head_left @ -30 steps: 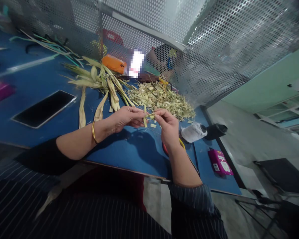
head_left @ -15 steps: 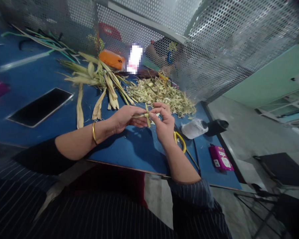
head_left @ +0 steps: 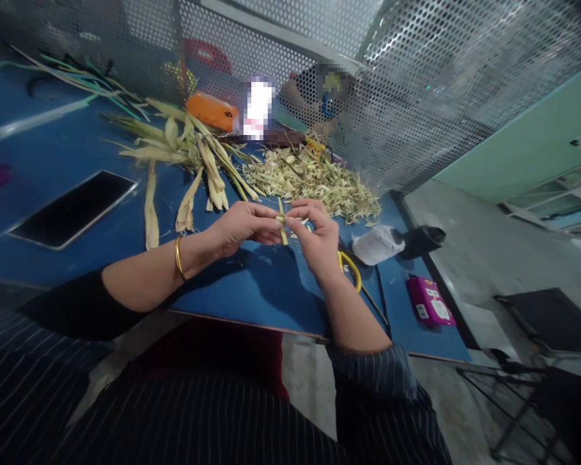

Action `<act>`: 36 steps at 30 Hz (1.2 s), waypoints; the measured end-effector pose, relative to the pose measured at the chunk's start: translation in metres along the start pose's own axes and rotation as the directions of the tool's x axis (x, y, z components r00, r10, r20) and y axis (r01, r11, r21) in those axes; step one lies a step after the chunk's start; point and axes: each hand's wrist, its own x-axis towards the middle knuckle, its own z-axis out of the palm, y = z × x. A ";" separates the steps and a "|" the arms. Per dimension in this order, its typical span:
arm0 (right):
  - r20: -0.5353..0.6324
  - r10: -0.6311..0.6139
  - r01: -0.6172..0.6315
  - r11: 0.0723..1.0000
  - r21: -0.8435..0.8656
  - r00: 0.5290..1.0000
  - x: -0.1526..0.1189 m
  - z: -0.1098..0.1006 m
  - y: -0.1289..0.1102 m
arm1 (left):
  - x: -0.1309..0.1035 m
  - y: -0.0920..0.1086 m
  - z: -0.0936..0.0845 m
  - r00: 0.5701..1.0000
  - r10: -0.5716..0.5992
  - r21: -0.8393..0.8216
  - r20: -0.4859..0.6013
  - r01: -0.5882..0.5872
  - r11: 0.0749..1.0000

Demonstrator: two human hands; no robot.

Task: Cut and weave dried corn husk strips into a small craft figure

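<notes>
Between my two hands is a small cross of folded pale green leaf strips (head_left: pixel 283 234), held over the blue table (head_left: pixel 271 297). My left hand (head_left: pixel 248 227) pinches it from the left, thumb on top and fingers beneath. From the right, my right hand (head_left: pixel 315 234) grips it between thumb and fingertips. The fingers partly cover the strips' crossing. Beyond my hands lies a heap of shredded husk scraps (head_left: pixel 314 181). Long dried husk leaves (head_left: pixel 188 145) spread to its left. Yellow-handled scissors (head_left: pixel 351 270) lie by my right wrist, blades hidden.
A dark-screened phone (head_left: pixel 72 208) lies at left. At right are a white thread spool (head_left: pixel 377 245), a black spool (head_left: pixel 422 241) and a magenta packet (head_left: pixel 430 301). An orange packet (head_left: pixel 213 111) sits against the perforated metal screen (head_left: pixel 416 84). Behind it is another person, partly seen.
My left thumb has closed onto the strips' crossing, where the fingers lay flatter before. The upright strip has turned slightly in my fingers. The view has shifted a little.
</notes>
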 end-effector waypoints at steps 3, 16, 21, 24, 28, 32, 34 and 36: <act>-0.015 -0.058 0.057 0.997 -0.049 0.998 0.000 -0.002 -0.002 | -0.001 0.003 -0.001 0.995 -0.075 -0.008 0.060 0.075 0.997; 0.044 -0.283 0.287 0.943 -0.169 0.958 0.000 -0.010 0.004 | -0.001 0.011 -0.007 0.973 -0.218 -0.150 0.077 0.227 0.962; 0.114 -0.304 0.322 0.924 -0.207 0.946 0.003 -0.011 0.003 | -0.002 0.011 -0.006 0.984 -0.158 -0.080 0.078 0.164 0.983; 0.143 -0.308 0.334 0.914 -0.229 0.941 0.003 -0.012 0.003 | -0.001 0.009 -0.006 0.985 -0.153 -0.098 0.078 0.161 0.982; 0.146 -0.342 0.370 0.887 -0.275 0.928 0.005 -0.019 0.001 | 0.001 0.010 -0.006 0.987 -0.163 -0.155 0.001 0.162 0.975; 0.216 -0.445 0.495 0.797 -0.347 0.869 0.008 -0.027 -0.002 | 0.002 0.012 -0.005 0.983 -0.176 -0.177 -0.046 0.165 0.970; 0.296 -0.481 0.563 0.736 -0.375 0.825 0.008 -0.027 -0.002 | 0.003 0.011 -0.005 0.987 -0.148 -0.166 -0.056 0.137 0.977; 0.347 -0.497 0.604 0.698 -0.384 0.795 0.007 -0.025 -0.002 | 0.003 0.009 -0.004 0.991 -0.111 -0.135 -0.070 0.101 0.986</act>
